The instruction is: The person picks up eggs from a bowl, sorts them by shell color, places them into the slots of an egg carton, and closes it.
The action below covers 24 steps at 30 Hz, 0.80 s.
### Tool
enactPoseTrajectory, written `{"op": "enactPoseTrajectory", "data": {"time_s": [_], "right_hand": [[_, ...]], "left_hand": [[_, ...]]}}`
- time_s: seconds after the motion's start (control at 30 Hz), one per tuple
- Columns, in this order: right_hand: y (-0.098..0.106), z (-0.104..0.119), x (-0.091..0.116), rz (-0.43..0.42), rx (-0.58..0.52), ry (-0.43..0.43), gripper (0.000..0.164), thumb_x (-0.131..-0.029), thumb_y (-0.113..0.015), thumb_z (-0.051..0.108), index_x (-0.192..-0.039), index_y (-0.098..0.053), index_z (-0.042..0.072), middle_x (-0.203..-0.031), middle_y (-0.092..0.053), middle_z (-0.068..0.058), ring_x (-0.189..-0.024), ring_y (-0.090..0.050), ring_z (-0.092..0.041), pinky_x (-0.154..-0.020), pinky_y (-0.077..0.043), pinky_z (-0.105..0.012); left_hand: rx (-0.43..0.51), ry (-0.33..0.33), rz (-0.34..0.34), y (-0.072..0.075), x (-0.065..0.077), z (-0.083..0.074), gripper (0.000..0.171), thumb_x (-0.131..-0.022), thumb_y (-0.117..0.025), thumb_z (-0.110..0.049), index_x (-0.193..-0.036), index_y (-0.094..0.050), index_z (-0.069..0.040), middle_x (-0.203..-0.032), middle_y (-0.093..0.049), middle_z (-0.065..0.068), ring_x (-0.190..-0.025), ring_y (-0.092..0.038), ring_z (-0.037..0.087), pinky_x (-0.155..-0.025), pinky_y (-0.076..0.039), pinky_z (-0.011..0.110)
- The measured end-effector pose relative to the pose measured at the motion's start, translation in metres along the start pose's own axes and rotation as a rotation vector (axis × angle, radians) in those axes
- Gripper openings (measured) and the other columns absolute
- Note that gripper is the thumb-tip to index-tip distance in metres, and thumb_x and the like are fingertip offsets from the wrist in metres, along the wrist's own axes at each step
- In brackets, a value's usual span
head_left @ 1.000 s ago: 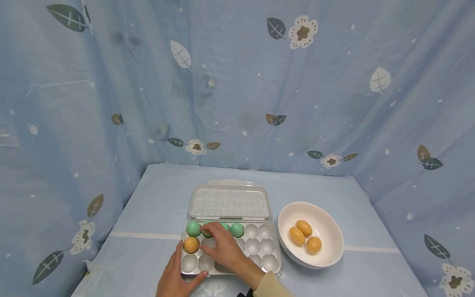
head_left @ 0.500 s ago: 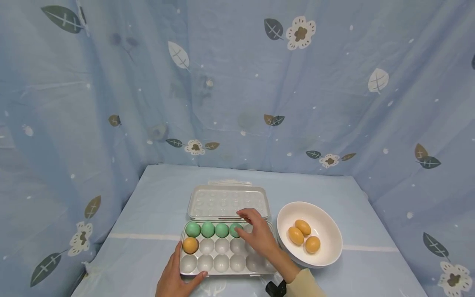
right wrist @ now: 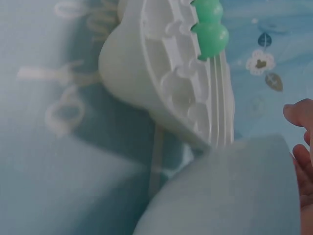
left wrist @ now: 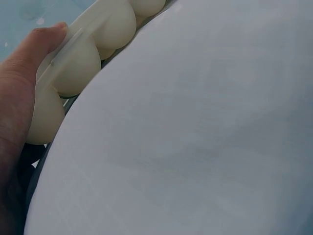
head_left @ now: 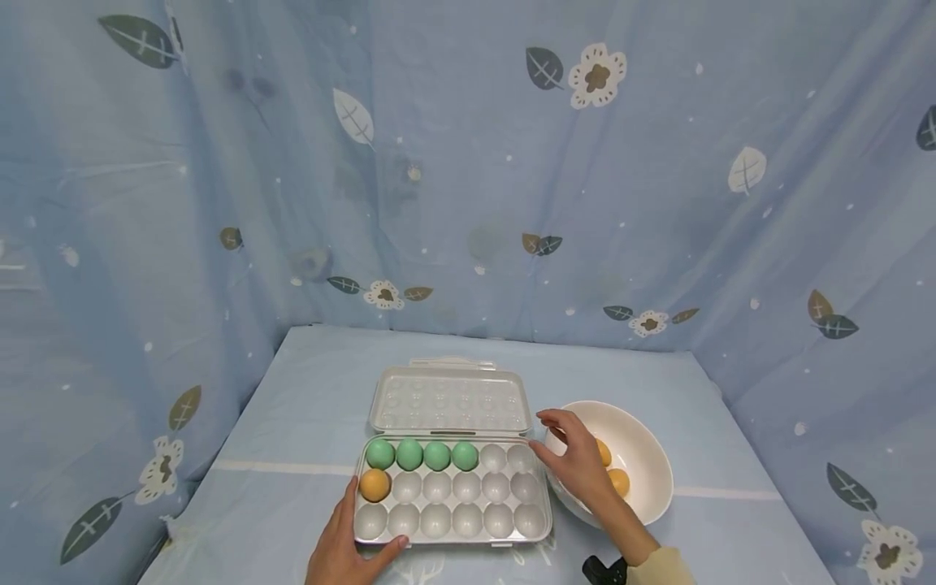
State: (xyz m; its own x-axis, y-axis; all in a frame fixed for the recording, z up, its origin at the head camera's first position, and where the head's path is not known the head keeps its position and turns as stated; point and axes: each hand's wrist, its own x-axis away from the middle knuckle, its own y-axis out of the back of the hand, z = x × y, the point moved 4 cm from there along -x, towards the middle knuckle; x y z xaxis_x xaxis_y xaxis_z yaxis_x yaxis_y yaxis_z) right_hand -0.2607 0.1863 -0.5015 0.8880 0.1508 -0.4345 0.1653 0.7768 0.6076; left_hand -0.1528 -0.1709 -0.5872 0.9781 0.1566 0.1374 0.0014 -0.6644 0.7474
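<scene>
1. The step in hand looks like fetching another egg: the person's right hand [head_left: 581, 459] hangs at the left side of the white bowl [head_left: 653, 455], covering part of its rim in the head view. Whether it touches the bowl cannot be told.
2. That hand holds nothing; its fingers are loosely bent, with the thumb apart from them.
3. Two orange eggs [head_left: 619, 483] show inside the bowl, partly behind the hand; whether others are hidden there cannot be told.
4. The left hand [head_left: 347, 540] rests at the near left corner of the egg carton [head_left: 466, 487], fingers fairly straight along its side and thumb at its front edge. It seems to be steadying the carton.
5. The carton lies on the bench [head_left: 314, 390], left of the bowl, its lid [head_left: 452, 400] folded back. Four green eggs [head_left: 380, 454] fill the far row from the left; one orange egg [head_left: 375, 485] sits in the middle row's leftmost cup.
6. The next move probably calls for lowering the right fingers over the rim and pinching one egg lightly, since a smooth shell could roll. The cup beside the seated orange egg seems its likeliest place.
</scene>
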Motion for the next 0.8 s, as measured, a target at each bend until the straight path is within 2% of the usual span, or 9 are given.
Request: {"op": "enactPoseTrajectory", "data": {"time_s": [0.17,0.4,0.57,0.63,0.8], "right_hand": [[0.018,-0.016,0.009,-0.036,0.048,-0.016,0.048,-0.078,-0.089,0.000,-0.121,-0.067,0.003,-0.118,-0.067,-0.009,-0.109,-0.069,-0.030,-0.094,-0.058,-0.041],[0.040,-0.035,0.023,-0.043,0.094,-0.139,0.047,-0.081,-0.087,0.002,-0.123,-0.065,0.002,-0.120,-0.067,-0.012,-0.110,-0.069,-0.033,-0.096,-0.055,-0.044],[0.053,-0.043,0.025,-0.050,0.141,-0.158,0.048,-0.083,-0.085,0.003,-0.125,-0.063,0.001,-0.121,-0.066,-0.015,-0.112,-0.067,-0.035,-0.097,-0.054,-0.045],[0.057,-0.047,0.025,-0.046,0.156,-0.174,0.048,-0.083,-0.085,0.003,-0.126,-0.063,0.000,-0.123,-0.066,-0.016,-0.113,-0.066,-0.035,-0.097,-0.054,-0.046],[0.061,-0.058,0.027,0.014,0.195,-0.282,0.050,-0.086,-0.084,0.008,-0.130,-0.061,0.001,-0.128,-0.065,-0.016,-0.117,-0.065,-0.035,-0.101,-0.053,-0.048]], "left_hand": [[-0.002,0.004,0.009,-0.001,0.000,0.000,0.137,-0.068,-0.074,-0.084,-0.162,-0.015,-0.003,-0.157,-0.040,0.029,-0.137,-0.049,0.047,-0.108,-0.044,0.064],[-0.017,-0.032,0.009,0.000,0.000,-0.001,0.134,-0.070,-0.073,-0.084,-0.163,-0.016,-0.006,-0.156,-0.041,0.026,-0.137,-0.049,0.046,-0.109,-0.043,0.063],[-0.022,-0.042,0.008,0.000,-0.001,0.000,0.134,-0.070,-0.073,-0.083,-0.163,-0.018,-0.005,-0.155,-0.042,0.025,-0.136,-0.050,0.044,-0.109,-0.044,0.063],[-0.028,-0.037,0.012,-0.001,-0.001,0.001,0.134,-0.070,-0.073,-0.084,-0.163,-0.017,-0.004,-0.155,-0.042,0.025,-0.136,-0.050,0.045,-0.109,-0.044,0.063],[-0.036,-0.025,0.019,-0.001,-0.002,0.001,0.135,-0.069,-0.073,-0.084,-0.162,-0.017,-0.004,-0.155,-0.041,0.026,-0.136,-0.050,0.045,-0.109,-0.044,0.064]]}}
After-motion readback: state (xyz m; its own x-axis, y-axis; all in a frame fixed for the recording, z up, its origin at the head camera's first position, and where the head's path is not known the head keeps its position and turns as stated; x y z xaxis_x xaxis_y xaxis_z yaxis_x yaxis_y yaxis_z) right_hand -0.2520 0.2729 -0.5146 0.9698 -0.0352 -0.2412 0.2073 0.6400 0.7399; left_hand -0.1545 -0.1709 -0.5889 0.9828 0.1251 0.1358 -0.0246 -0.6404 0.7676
